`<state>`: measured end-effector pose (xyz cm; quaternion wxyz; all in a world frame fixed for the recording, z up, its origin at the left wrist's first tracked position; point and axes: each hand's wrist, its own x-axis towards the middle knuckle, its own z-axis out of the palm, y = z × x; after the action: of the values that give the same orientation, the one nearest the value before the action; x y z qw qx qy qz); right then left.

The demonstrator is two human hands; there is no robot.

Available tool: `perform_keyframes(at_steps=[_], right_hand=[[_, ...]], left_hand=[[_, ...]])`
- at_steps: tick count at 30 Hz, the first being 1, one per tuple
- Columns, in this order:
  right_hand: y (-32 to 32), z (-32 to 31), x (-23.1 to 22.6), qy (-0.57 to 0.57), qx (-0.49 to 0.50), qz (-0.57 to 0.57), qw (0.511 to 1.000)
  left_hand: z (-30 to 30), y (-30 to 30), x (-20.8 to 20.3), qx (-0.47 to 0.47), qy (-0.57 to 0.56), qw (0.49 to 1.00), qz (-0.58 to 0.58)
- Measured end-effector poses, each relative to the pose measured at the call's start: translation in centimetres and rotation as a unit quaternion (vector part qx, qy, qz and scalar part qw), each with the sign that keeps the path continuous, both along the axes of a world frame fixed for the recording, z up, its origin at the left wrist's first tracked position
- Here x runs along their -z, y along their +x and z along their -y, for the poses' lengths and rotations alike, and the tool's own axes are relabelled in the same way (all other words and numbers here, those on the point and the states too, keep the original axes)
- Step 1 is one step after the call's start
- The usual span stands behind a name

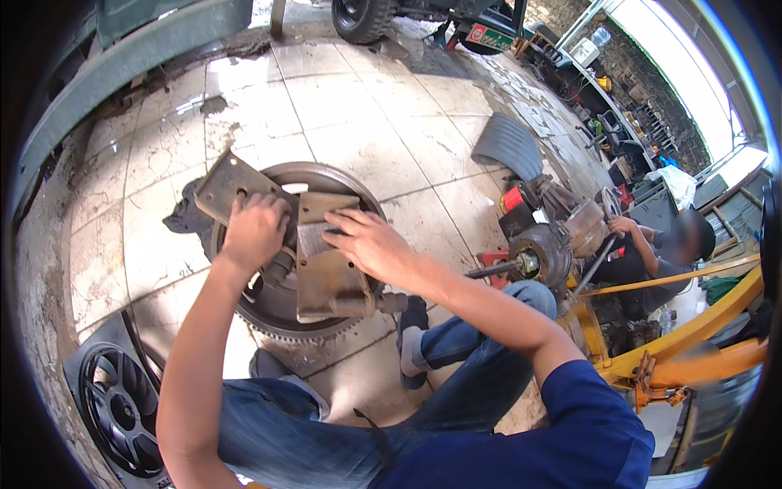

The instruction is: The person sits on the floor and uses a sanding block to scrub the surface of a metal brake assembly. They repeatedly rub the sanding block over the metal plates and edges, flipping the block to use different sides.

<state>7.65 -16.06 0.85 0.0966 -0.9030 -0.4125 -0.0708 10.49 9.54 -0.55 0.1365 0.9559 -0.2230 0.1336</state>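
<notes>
Two heavy, rust-brown metal brackets lie on a large toothed flywheel on the floor in front of me. My left hand is closed over the near edge of the left bracket, a flat plate with holes that sits at a slant. On the right bracket, my right hand rests with its fingers spread across the plate. A short round stub sticks out at that bracket's lower right. The undersides of both brackets are hidden.
Dark cloth lies left of the flywheel. A fan in a shroud stands at lower left. To the right are a gearbox-like assembly, a curved grey sheet and a yellow frame. A co-worker sits beyond, holding a bar.
</notes>
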Motion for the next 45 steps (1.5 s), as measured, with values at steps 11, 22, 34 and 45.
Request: perform_keyframes(at_steps=[11,22,34,45], right_hand=[[-1.5,-1.3,-0.4,0.006,0.087,-0.063,0.994],[-2.7,-1.4,-0.2,0.002,0.109,-0.029,0.994],[-1.9,-1.7,-0.6,-0.019,0.115,-0.001,0.993],[-2.8,-2.2,-0.8,-0.035,0.113,-0.005,0.993]], left_hand=[[0.0,0.1,0.3,-0.009,0.028,1.0,-0.008],[0.4,-0.1,0.9,-0.005,0.084,0.996,-0.01],[0.3,-0.1,-0.5,-0.007,0.093,0.993,-0.072],[-0.1,-0.5,-0.4,-0.001,0.095,0.993,-0.064]])
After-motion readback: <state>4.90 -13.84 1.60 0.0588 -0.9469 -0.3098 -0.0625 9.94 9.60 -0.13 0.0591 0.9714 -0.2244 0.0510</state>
